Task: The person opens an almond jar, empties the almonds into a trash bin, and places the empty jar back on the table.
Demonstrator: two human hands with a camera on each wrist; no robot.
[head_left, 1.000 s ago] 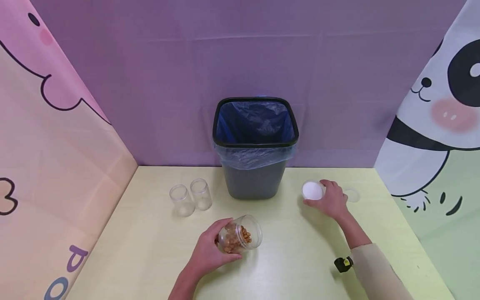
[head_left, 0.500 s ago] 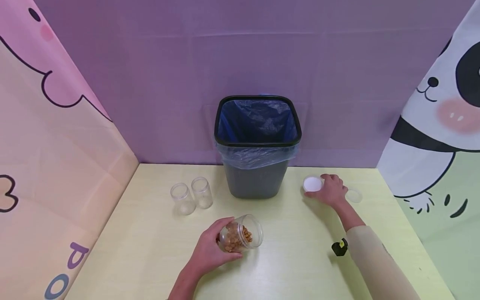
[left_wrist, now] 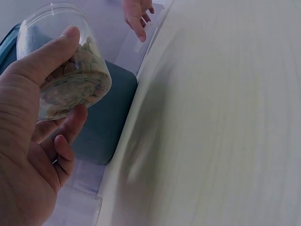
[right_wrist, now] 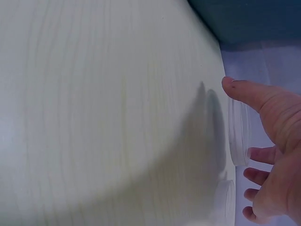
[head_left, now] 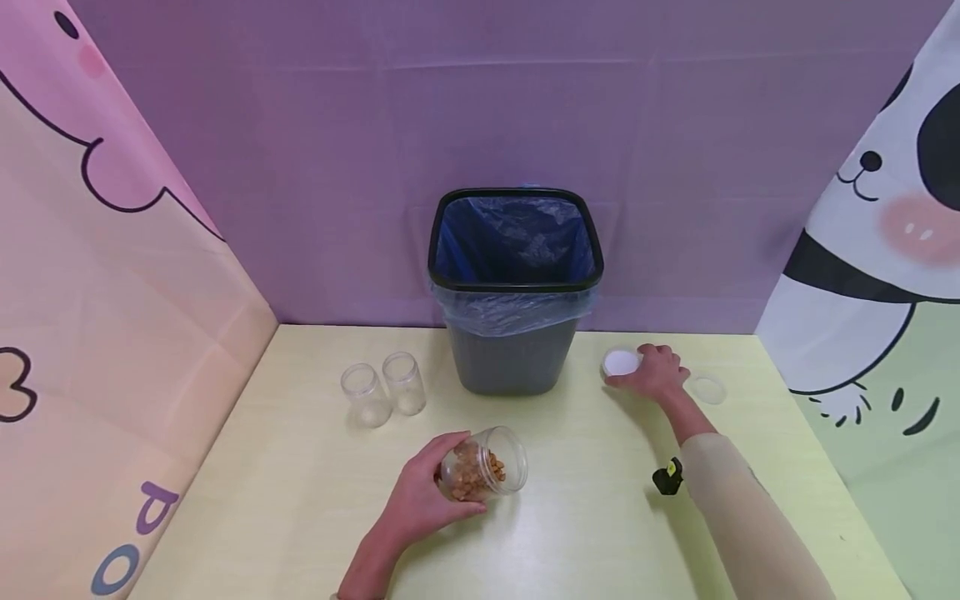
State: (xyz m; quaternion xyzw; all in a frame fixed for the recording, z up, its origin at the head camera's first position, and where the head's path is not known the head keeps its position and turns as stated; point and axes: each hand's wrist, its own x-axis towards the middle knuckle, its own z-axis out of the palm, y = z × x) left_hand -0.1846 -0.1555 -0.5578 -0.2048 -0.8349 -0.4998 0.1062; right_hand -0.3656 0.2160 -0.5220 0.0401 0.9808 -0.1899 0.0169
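Observation:
In the head view my left hand (head_left: 423,490) holds a clear jar (head_left: 513,460) of brown nuts (head_left: 471,472), tilted with its uncovered mouth to the right. The left wrist view shows the thumb and fingers around the jar (left_wrist: 89,52) near its base. At the back right, my right hand (head_left: 656,372) grips a round white lid (head_left: 621,363) by its edge between thumb and fingers. In the right wrist view this lid (right_wrist: 239,132) appears just above the table, apart from its shadow. A clear lid (head_left: 707,388) lies on the table to the right of that hand.
Two clear jars (head_left: 367,398) (head_left: 406,385) stand at the back left. A grey bin (head_left: 513,358) with a black rim and blue liner stands at the back middle. Printed cloth walls (head_left: 360,150) border the table (head_left: 300,500) at the back and sides.
My right hand has moved slightly farther back and down toward the table with the white lid. My left hand and the jar have stayed nearly still. The head view has shifted a little.

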